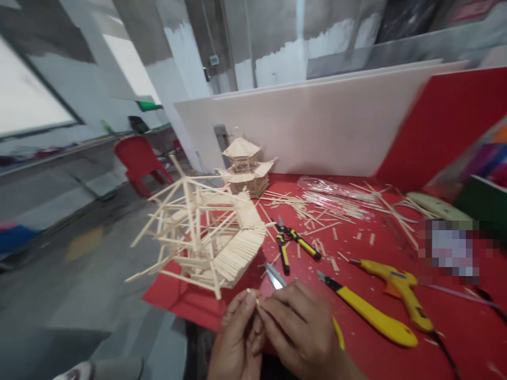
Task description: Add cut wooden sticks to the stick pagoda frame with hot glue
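Note:
At the near edge of the red table, my left hand (236, 328) and my right hand (301, 323) meet, fingers pinched together. A short pale wooden stick (257, 302) shows at the fingertips of my right hand. Another pale tip (249, 291) pokes up from my left thumb and finger; whether both belong to one piece is hidden. Just beyond stands a half-built pavilion model (237, 253) of thin sticks, its roof slatted on the right and bare framing on the left. Partly under my right hand lie scissors, their blade (274, 275) sticking out.
Yellow-black pliers (283, 248), a yellow utility knife (376, 316) and a yellow glue gun (400, 285) lie on the red table (356, 364). Loose sticks (293, 203) and a plastic packet (336, 198) are farther back, beside a two-tier pagoda model (243, 169). White boards (297, 126) stand behind.

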